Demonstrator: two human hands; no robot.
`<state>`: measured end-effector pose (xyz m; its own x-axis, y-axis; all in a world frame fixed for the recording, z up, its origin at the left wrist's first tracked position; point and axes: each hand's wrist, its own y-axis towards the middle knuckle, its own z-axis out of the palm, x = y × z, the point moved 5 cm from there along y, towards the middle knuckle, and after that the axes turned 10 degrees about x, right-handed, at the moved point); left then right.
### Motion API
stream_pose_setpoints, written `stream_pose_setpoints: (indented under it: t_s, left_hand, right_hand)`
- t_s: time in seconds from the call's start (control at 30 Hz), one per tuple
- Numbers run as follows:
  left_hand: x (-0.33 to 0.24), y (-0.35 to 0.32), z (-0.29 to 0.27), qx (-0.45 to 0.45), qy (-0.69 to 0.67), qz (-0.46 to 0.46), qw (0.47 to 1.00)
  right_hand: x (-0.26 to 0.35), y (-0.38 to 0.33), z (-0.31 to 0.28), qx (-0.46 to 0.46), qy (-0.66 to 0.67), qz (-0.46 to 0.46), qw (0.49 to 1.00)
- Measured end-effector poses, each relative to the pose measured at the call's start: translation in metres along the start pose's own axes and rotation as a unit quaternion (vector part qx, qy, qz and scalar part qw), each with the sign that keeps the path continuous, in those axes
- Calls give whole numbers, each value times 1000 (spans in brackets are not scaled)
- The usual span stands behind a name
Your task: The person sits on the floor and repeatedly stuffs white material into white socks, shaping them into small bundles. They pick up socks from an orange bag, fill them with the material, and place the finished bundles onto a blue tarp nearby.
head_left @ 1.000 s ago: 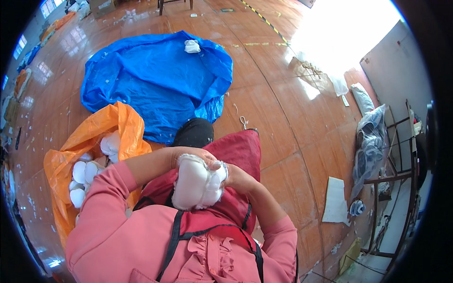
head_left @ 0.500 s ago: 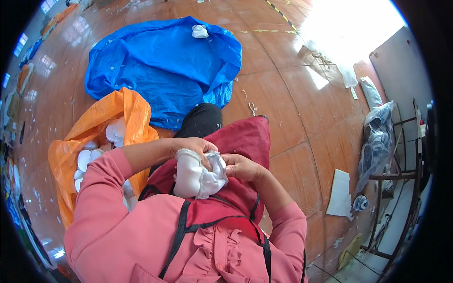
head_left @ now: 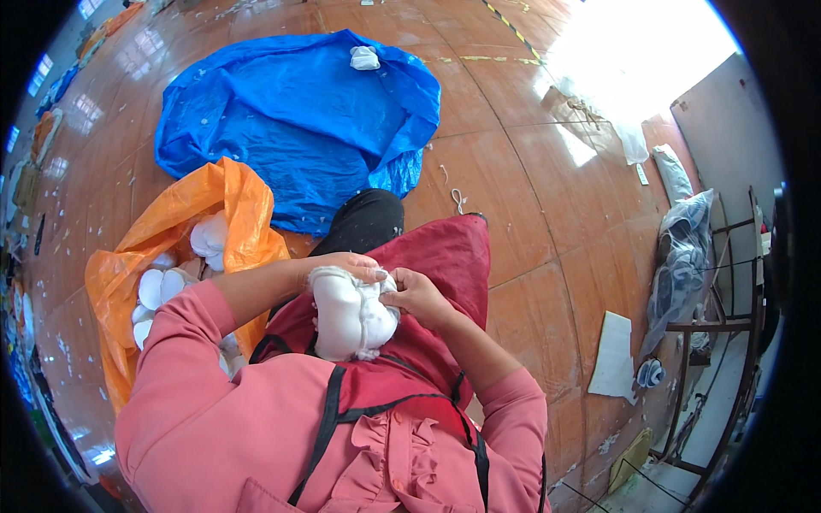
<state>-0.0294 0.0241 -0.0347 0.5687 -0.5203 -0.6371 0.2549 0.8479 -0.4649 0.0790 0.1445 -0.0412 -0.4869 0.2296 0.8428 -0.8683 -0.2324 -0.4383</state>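
A soft white padded cloth piece (head_left: 342,316) with rounded bulges, a seam and frayed fuzzy edges rests over the dark red apron (head_left: 449,256) on my lap. My left hand (head_left: 352,265) is closed on its far edge, thumb toward the middle; some fingers are hidden behind the cloth. At the right edge my right hand (head_left: 415,295) pinches the piece near the seam. Beside my left arm stands an open orange plastic bag (head_left: 184,209) holding several similar white rounded pieces (head_left: 208,238).
A blue plastic sheet (head_left: 291,120) lies spread on the brown floor ahead, with a white bundle (head_left: 364,58) near its far edge. To the right are a metal rack (head_left: 727,325), a clear plastic bag (head_left: 680,252) and a white sheet of board (head_left: 612,357).
The white piece has been turned and folded, so its smooth padded side now shows where an open, ruffled side did. My right hand has shifted slightly left and up; my left hand lies flatter.
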Motion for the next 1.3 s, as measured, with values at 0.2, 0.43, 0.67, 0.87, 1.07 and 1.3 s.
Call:
stream_pose_setpoints:
  t_s: [0.2,0.43,0.67,0.87,1.07,1.3]
  left_hand:
    - [3,-5,-7,31,53,13,998]
    - [-1,-10,-1,26,88,52,994]
    - [-12,-11,8,5,114,127,985]
    - [-17,-13,8,6,151,151,977]
    - [-27,-11,21,19,199,168,965]
    - [-42,-14,29,23,339,253,906]
  right_hand:
    - [-12,7,2,-137,-169,-80,973]
    - [-1,-1,9,-149,-251,-170,941]
    - [4,-13,9,-92,-176,-291,936]
    - [6,-22,9,-86,-137,-317,934]
    - [-1,-7,-7,-22,95,-195,976]
    - [13,-5,-15,75,167,-105,978]
